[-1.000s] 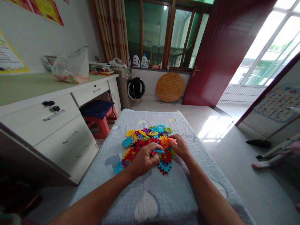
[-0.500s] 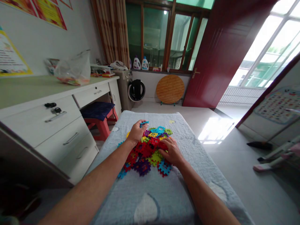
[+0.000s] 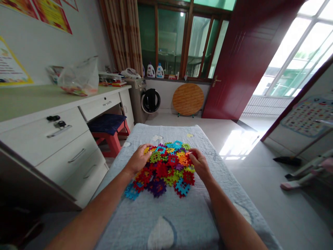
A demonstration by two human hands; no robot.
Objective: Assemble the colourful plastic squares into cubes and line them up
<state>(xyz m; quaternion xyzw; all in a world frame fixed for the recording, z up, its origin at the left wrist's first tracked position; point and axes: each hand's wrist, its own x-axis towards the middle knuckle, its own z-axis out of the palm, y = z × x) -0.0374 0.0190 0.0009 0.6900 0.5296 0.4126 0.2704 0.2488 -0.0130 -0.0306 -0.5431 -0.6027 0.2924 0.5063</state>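
Observation:
A heap of toothed, window-like plastic building pieces (image 3: 161, 169) in red, blue, purple, green, yellow and orange lies on the cloth-covered table (image 3: 166, 211). My left hand (image 3: 140, 159) rests against the heap's left side, thumb and fingers apart beside a yellow piece (image 3: 147, 151). At the right side, the thumb and forefinger of my right hand (image 3: 201, 165) close on the edge of a red piece, mostly hidden, beside an orange piece (image 3: 183, 159). A blue piece (image 3: 160, 150) lies on top, near my left fingertips.
A white desk (image 3: 67, 104) with drawers and a plastic bag (image 3: 79, 79) stands on the left. A stool (image 3: 108, 124) is tucked by it. Behind the table are a washing machine (image 3: 151, 100), a round wooden board (image 3: 188, 99) and a red door (image 3: 241, 59).
My left hand has let go of a blue piece and moved left and down to the heap's edge. My right hand has drawn back rightward from the top, uncovering orange and red pieces.

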